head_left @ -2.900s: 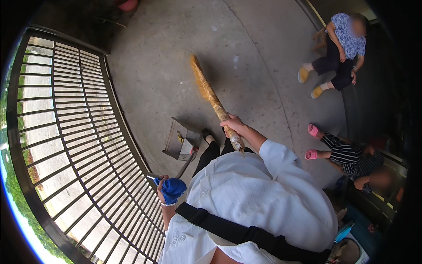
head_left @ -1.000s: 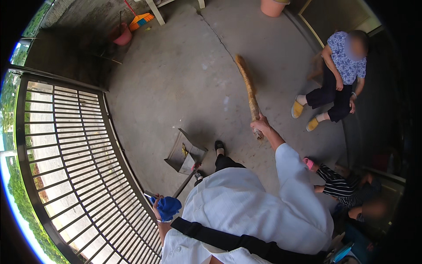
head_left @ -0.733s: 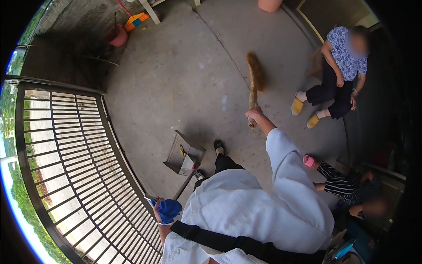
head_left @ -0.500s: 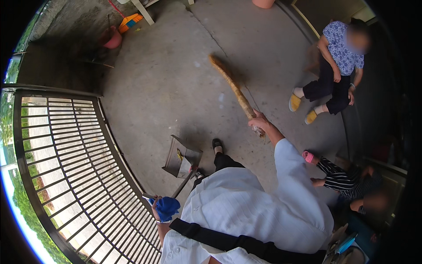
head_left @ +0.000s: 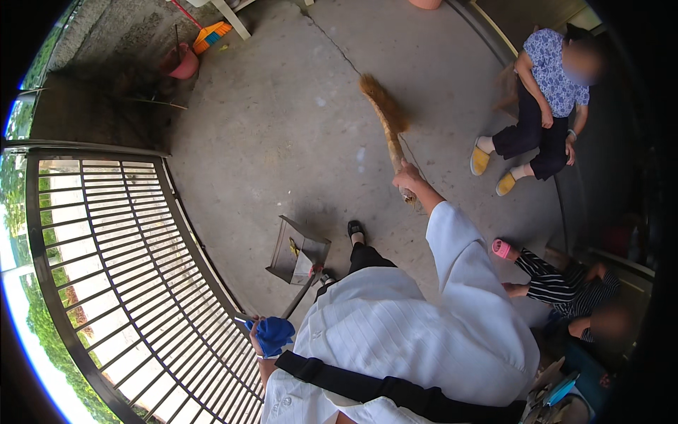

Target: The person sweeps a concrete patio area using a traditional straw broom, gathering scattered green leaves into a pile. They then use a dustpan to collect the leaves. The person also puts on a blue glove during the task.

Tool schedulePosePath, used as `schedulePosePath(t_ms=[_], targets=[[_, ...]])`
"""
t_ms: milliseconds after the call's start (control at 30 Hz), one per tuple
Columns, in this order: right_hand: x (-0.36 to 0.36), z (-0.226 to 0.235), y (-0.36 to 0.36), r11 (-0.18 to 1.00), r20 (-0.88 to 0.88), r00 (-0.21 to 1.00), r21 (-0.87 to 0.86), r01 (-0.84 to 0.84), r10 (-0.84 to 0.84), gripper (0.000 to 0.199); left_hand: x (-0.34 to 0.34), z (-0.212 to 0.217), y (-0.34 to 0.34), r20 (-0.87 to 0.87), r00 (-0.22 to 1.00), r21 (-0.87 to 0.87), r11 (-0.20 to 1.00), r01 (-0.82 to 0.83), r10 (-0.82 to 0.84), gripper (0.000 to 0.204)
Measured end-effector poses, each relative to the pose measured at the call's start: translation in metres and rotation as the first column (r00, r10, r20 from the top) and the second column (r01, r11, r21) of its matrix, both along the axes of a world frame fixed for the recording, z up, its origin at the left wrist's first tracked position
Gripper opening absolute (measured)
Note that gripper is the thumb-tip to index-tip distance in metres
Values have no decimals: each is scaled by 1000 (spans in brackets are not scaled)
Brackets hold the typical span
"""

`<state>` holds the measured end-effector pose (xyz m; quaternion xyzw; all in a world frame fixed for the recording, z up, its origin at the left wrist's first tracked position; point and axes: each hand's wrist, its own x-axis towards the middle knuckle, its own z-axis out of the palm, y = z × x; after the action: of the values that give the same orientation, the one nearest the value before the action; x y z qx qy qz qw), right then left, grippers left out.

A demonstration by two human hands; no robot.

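My right hand [head_left: 407,177] grips a straw broom [head_left: 393,141] by its handle, arm stretched ahead over the concrete floor. The broom's brown bristles fan out at its far end, low over or on the floor; whether they touch I cannot tell. At lower left, my left hand [head_left: 255,340] is closed around the long handle of a metal dustpan [head_left: 285,247]. A blue cloth [head_left: 274,335] is bunched at that hand and hides most of its fingers. The dustpan rests on the floor beside my feet, with a yellowish scrap and a pale piece inside.
A barred metal gate [head_left: 141,261] runs along the left. Seated at right are a person in a blue patterned top [head_left: 558,74] and another in striped clothes [head_left: 551,279]. A pink bucket [head_left: 185,63] and an orange-and-blue broom [head_left: 210,35] stand at the far left.
My right hand has moved forward and slightly left, while the broom's bristle end has swung right. The left hand and dustpan stay nearly in place.
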<state>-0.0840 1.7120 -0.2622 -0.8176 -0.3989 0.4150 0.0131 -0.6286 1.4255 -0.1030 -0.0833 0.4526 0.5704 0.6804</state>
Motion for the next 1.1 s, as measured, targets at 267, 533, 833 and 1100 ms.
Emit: schedulePosePath(t_ms=[267,533,833,1100], targets=[[-5,64,-73,998,-234,972,47,34,-22,93,23,18,12,-71,997,-64,997,-41,36,17],[-31,55,-73,984,4,997,-162,75,-75,86,25,18,26,-71,997,-111,993,-37,29,16],[-16,91,-87,996,-47,999,-89,3,-7,83,15,13,38,-42,999,-101,995,4,-9,17],[-16,41,-70,988,-64,987,-57,143,-146,85,23,23,40,-62,998,-119,993,-6,-1,17]])
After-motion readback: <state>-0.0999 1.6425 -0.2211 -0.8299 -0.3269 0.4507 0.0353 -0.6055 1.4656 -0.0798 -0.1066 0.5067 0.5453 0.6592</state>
